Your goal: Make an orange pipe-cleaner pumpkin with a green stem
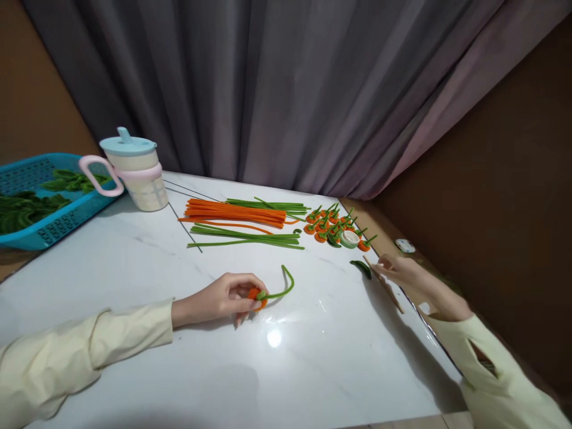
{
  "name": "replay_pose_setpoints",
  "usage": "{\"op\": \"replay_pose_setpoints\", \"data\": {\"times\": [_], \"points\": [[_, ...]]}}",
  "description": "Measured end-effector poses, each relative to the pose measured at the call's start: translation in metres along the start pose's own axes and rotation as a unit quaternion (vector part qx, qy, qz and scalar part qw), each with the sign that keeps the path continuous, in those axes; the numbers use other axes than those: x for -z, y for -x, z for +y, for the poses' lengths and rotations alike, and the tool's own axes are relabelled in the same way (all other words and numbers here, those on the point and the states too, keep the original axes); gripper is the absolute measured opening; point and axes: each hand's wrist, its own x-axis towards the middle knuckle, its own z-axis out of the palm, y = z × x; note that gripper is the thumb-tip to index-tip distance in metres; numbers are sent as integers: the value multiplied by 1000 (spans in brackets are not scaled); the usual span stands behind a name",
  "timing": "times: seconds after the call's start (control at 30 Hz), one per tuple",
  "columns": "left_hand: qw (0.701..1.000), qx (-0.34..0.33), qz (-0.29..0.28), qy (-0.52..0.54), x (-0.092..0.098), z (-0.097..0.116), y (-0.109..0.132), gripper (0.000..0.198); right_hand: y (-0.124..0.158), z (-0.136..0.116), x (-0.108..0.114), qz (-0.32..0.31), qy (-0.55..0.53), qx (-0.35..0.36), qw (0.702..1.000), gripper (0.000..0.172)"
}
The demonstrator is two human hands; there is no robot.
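Near the middle of the white table, my left hand [230, 298] pinches a small orange pipe-cleaner pumpkin [254, 294]. From its top a green pipe cleaner [286, 291] sticks out to the right and curls up and back. My right hand [409, 277], at the table's right edge, has its fingers closed on a thin wooden stick [392, 293] that slants down to the right. A dark green leaf-shaped piece [361, 269] lies just left of the stick. Behind are a bundle of orange pipe cleaners [235, 211] and loose green pipe cleaners [250, 237].
Several similar orange pieces with green stems [322, 225] cluster at the back right, beside a round white-and-green roll [350, 239]. A lidded cup [145, 179] stands at the back left, next to a blue basket [58, 229] of green pieces. A grey curtain [268, 89] hangs behind.
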Motion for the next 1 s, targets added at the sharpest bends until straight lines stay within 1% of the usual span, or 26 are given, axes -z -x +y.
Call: {"op": "replay_pose_setpoints", "data": {"times": [0.03,0.1,0.17,0.23,0.33,0.4,0.47,0.53,0.57,0.6,0.63,0.67,0.7,0.77,0.83,0.9,1.0], "points": [[1000,2,-3,0,0,0,0,29,-3,4,-9,-32,4,-12,999,10],[1000,8,-6,-1,0,0,-1,30,-8,11,-26,-62,11,-35,997,6],[1000,14,-6,-8,0,0,-1,31,-12,17,-37,-68,19,-59,996,13],[1000,17,-3,-14,0,1,-1,31,-16,21,-42,-71,25,-82,994,18],[1000,22,5,-10,-3,3,-1,31,-17,23,-36,-72,21,-97,992,19],[1000,25,16,-7,-5,4,0,30,-12,17,-22,-66,8,-94,993,20],[999,16,32,-20,-7,5,1,28,-1,1,-4,-56,-33,-73,995,24],[998,-7,47,-51,-7,7,2,25,14,-25,14,-49,-166,12,985,32],[996,-22,48,-71,-7,9,3,23,22,-41,22,-56,-213,61,973,37],[994,-37,45,-90,-6,11,3,22,31,-59,28,-76,-234,114,963,38],[993,-48,37,-105,-6,13,4,22,38,-77,33,-91,-238,171,952,37],[992,-55,26,-115,-5,16,5,22,45,-94,36,-103,-217,230,943,31],[992,-55,14,-115,-4,18,5,23,51,-110,38,-101,-190,288,933,25],[996,-34,-6,-84,-3,23,6,24,59,-136,39,-112,-145,368,911,26],[999,-3,-22,-34,0,27,6,25,62,-154,37,-135,-107,415,894,27],[999,16,-31,3,2,28,6,26,61,-164,34,-148,-74,440,883,24],[999,14,-38,11,6,30,6,27,56,-173,27,-148,-44,459,875,21]]}}
